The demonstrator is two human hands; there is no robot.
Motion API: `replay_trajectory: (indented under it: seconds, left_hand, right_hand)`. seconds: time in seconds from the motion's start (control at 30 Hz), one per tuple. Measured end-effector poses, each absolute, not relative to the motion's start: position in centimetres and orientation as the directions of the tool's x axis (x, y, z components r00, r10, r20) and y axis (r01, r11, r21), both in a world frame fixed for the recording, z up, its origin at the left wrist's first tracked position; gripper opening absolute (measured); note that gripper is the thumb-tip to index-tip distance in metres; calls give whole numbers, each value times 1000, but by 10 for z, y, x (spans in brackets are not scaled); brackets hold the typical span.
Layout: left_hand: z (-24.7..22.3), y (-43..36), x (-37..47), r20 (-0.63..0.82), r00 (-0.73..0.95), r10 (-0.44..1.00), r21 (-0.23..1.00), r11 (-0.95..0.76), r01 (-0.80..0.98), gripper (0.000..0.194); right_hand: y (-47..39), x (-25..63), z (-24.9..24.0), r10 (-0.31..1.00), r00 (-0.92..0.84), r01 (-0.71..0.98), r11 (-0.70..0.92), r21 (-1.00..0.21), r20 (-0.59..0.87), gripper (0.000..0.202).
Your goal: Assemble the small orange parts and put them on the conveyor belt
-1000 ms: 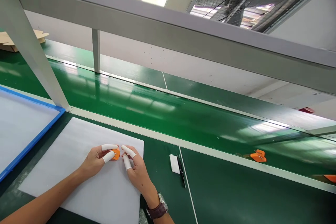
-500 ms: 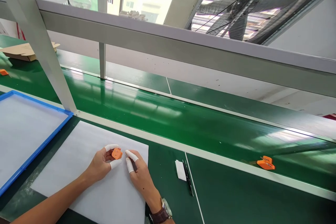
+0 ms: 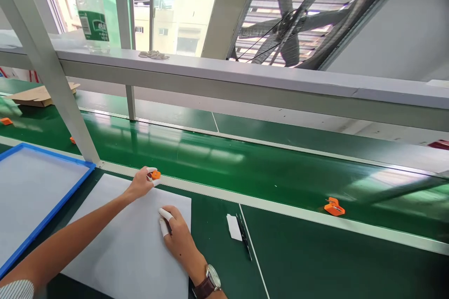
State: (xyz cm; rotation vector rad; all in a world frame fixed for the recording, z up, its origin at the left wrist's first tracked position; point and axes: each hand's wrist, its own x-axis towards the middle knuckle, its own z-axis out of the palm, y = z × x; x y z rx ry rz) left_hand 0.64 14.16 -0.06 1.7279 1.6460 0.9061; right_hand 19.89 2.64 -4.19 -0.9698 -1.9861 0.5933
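Pinched between the white-capped fingertips of my left hand (image 3: 142,183) is a small orange part (image 3: 155,175), held over the pale rail at the far edge of the white sheet (image 3: 129,238). My right hand (image 3: 178,238) is over the right side of that sheet, its thumb and index finger, also in white caps, apart with nothing between them. A watch is on the right wrist. Another orange part (image 3: 334,207) lies on the green belt (image 3: 210,159) at the right.
A blue-framed white board (image 3: 31,196) lies at the left. Right of the sheet are a white slip (image 3: 234,227) and a dark pen-like item (image 3: 244,237). A slanted post (image 3: 59,70) rises beyond the sheet. Flat cardboard (image 3: 33,96) lies at the far left.
My left hand has moved forward, away from my right hand, carrying the orange part to the rail. My right hand has shifted slightly left. The view has tilted up.
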Motion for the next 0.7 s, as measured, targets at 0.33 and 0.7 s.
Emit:
replay_trajectory:
  seconds: [0.33, 0.7]
  left_hand:
    - [0, 260, -2, 109, -151, 982, 744, 20, 667, 33]
    - [7, 155, 0, 152, -79, 985, 788, -72, 611, 50]
  right_hand:
    - [26, 200, -44, 793, -356, 434, 609, -664, 494, 39]
    - [28, 199, -42, 799, -353, 444, 601, -665, 487, 40]
